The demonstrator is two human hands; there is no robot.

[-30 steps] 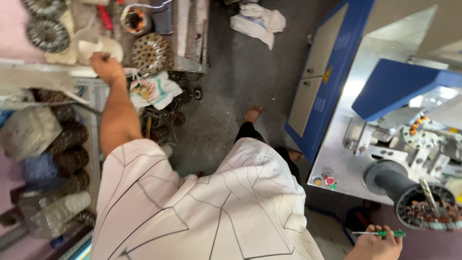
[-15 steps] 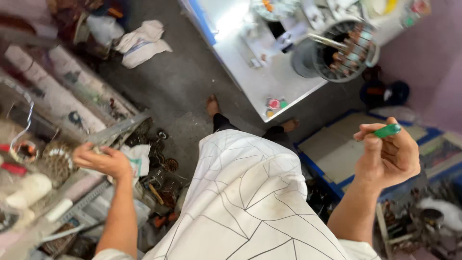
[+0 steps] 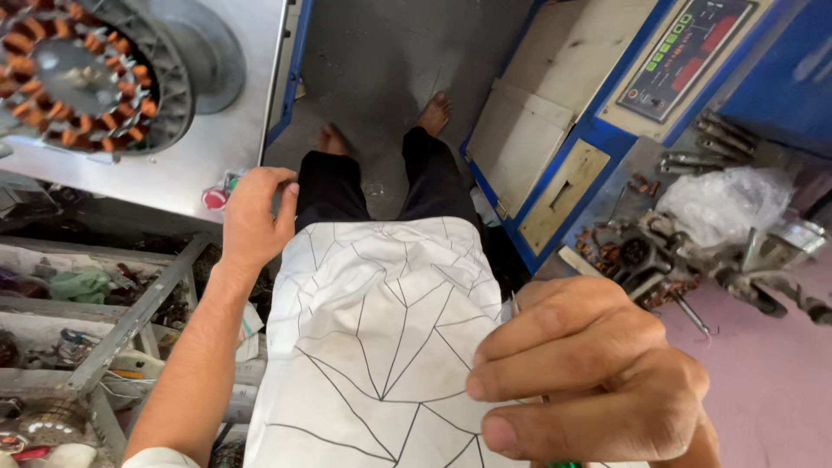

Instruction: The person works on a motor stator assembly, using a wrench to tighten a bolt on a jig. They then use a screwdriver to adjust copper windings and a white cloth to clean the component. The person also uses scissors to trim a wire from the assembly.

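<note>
bright, even daylight fills the view from above, with soft shadows only. the metal table shows a pale sheen, and the plastic bag glares nearly white. the right hand, close to the lens, is large and slightly soft. straight edges bow near the corners from the wide lens. the shelves at lower left sit dimmer, in shade.

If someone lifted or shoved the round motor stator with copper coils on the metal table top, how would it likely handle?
The stator looks like a metal ring packed with copper windings, so it is probably heavy for its size and rigid. It lies flat on the metal table, so a push would likely slide it rather than roll or tip it. The exposed coils may scrape if gripped carelessly.
</note>
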